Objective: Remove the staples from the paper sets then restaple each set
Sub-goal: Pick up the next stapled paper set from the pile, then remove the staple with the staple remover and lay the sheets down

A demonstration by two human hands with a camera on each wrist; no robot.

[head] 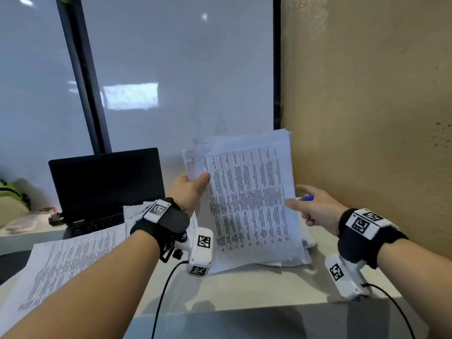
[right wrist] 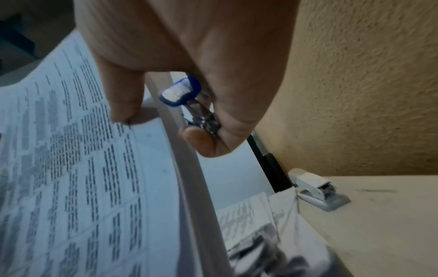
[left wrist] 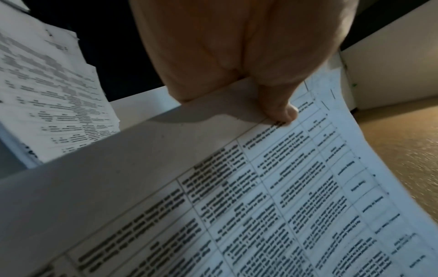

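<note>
Both forearms reach in over the pale surface point(head: 244, 289). Left hand point(head: 189, 192) pinches the thick white stack of printed paper sets point(head: 252, 204) at its left edge, thumb on top, holding it tilted up above the surface near the right wall. Right hand point(head: 315, 209) touches the stack's right edge with its thumb while its curled fingers point(right wrist: 213, 142) hold a blue-handled metal staple remover point(right wrist: 189, 101). White stapler point(right wrist: 315, 189) sits at the surface's far right corner. More printed sheets point(head: 66, 260) lie at the left beside a black laptop point(head: 107, 184).

A dark open laptop point(head: 107, 189) sits on the desk point(head: 244, 287) by the textured wall point(head: 367, 94)
</note>
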